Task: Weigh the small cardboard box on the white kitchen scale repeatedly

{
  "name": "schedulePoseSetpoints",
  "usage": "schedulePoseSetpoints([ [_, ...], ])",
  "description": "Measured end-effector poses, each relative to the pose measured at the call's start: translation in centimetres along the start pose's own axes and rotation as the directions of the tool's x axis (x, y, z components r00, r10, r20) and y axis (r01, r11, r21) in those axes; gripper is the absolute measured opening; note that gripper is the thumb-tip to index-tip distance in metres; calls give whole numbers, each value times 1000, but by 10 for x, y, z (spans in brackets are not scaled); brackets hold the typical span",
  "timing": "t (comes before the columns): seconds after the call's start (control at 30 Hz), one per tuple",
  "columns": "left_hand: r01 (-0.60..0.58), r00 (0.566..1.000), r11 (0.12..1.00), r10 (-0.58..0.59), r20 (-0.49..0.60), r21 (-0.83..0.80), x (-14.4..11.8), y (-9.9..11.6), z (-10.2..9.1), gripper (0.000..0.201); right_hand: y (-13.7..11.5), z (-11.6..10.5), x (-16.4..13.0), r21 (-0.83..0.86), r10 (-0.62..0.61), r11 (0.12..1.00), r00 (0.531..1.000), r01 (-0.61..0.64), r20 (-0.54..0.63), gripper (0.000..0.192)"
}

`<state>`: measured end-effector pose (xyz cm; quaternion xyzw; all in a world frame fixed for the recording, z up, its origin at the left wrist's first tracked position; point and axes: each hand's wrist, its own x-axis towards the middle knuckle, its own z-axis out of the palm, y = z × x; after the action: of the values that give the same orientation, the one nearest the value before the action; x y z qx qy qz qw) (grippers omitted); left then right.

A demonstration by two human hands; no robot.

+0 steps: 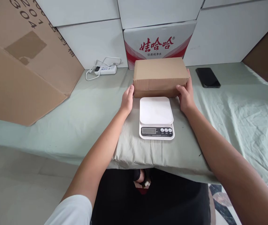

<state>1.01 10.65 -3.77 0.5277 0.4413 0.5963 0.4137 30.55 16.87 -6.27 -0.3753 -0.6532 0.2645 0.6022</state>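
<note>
A closed brown cardboard box rests on the green cloth of the table, just behind a white digital kitchen scale. My left hand presses against the box's left end. My right hand grips its right end, thumb on the front face. The scale's platform is bare and its display sits toward me.
A black phone lies to the right of the box. A white power strip with cable lies at the back left. A red and white printed carton stands behind the box. Large cardboard leans at the left.
</note>
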Motion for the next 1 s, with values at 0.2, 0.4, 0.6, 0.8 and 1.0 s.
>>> schedulePoseSetpoints([
  [0.2, -160, 985, 987, 161, -59, 28, -37, 46, -6, 92, -75, -14, -9, -27, -7, 1000, 1000, 7, 0, 115],
  [0.4, -157, 987, 986, 155, 40, 49, -130, 52, -13, 85, -93, -30, -82, -26, -43, 999, 997, 42, -59, 128],
  [0.6, -114, 993, 993, 115, -29, 19, -132, 45, -18, 84, -84, -21, -106, -61, -78, 995, 994, 74, -74, 108],
  [0.8, -56, 996, 998, 55, -65, -2, -134, 52, -20, 82, -99, -20, -105, -90, -62, 994, 997, 58, -50, 99],
  [1.0, -70, 996, 998, 71, -56, 8, -140, 49, -19, 85, -107, -16, -106, -53, -24, 998, 996, 20, -85, 94],
])
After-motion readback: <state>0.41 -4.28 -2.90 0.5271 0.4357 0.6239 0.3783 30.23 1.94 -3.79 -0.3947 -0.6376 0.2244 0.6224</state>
